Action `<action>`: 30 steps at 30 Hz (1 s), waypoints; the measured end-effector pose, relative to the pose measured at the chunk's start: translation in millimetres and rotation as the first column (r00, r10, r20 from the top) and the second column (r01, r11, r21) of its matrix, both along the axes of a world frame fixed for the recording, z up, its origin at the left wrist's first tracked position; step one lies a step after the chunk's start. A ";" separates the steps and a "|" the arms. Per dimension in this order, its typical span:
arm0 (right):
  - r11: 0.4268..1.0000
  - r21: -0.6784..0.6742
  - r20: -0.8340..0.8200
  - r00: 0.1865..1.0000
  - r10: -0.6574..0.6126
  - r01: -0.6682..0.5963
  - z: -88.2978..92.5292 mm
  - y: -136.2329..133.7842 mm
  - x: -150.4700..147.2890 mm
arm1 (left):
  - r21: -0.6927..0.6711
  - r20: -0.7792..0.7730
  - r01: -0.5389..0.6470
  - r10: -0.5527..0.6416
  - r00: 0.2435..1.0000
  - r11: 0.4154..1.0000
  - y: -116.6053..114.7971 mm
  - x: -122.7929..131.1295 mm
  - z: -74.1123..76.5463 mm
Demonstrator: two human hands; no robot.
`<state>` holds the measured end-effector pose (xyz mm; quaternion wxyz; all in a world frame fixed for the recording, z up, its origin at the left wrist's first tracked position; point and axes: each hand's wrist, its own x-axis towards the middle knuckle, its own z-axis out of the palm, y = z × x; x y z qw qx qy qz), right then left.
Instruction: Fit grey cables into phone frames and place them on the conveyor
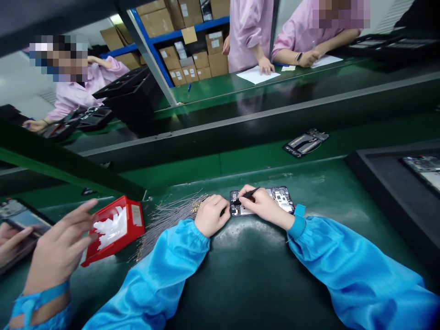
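Note:
An opened phone (283, 198) lies flat on the green bench, its inner boards showing. My left hand (212, 214) is closed at the phone's left end, fingers curled against its edge; the fingertips are partly hidden. In my right hand (261, 205) is a slim black tool that looks like tweezers (250, 193), pinched between thumb and fingers. Its tip touches or hovers just over the left part of the phone. Beside my left wrist lies a bundle of thin grey cables (172, 215) with gold-coloured ends.
A red bin (135, 222) of white slips stands left, a co-worker's hand (57, 247) over its edge. Another phone part (305, 143) lies beyond the bench's back edge. A black tray (374, 183) sits at right. People in pink work across the line.

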<state>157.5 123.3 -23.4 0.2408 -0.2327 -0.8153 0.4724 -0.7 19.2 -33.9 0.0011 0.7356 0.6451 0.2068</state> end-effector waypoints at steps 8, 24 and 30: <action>1.000 -0.002 -0.001 1.000 0.014 -0.014 2.4 -0.9 0.5 | 0.006 0.042 0.015 -0.015 0.999 1.000 -0.3 0.1 1.6; 0.999 0.004 -0.013 0.999 0.033 -0.033 3.3 0.7 0.4 | 0.039 0.075 0.024 -0.027 0.997 0.999 -0.7 -1.0 -0.5; 0.999 -0.009 -0.011 0.999 0.031 -0.031 3.9 -0.4 1.1 | 0.032 0.070 0.013 -0.015 0.997 0.999 -0.7 -1.4 -1.7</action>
